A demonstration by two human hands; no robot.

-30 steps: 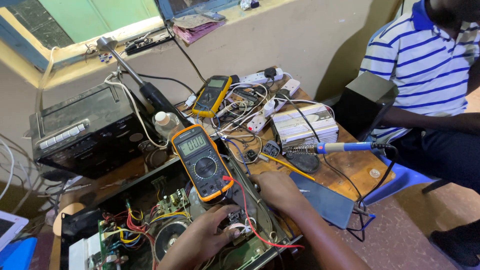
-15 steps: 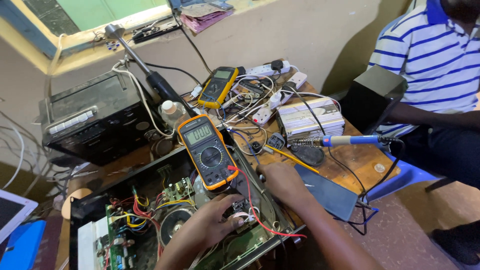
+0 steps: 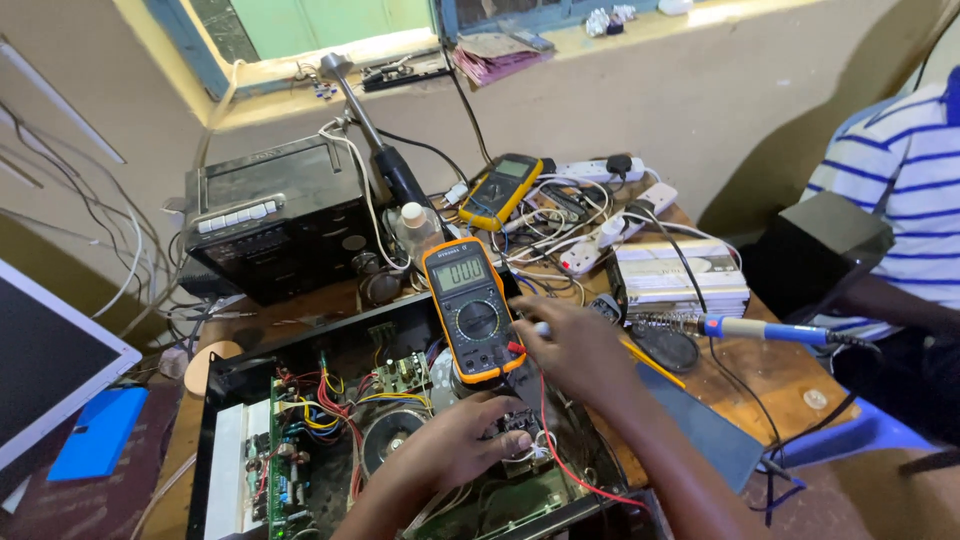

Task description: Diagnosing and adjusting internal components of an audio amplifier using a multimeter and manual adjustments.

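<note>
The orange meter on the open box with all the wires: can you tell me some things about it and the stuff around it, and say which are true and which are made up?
1. The orange multimeter rests on the open black case. True.
2. The left hand is down inside the case among the electronics. True.
3. The right hand holds the blue-handled soldering iron. False: the iron lies apart on the wooden table; the hand is beside the meter.
4. Only one meter is on the table. False: a second yellow multimeter lies farther back.
5. A person in a striped shirt sits to the right. True.
</note>
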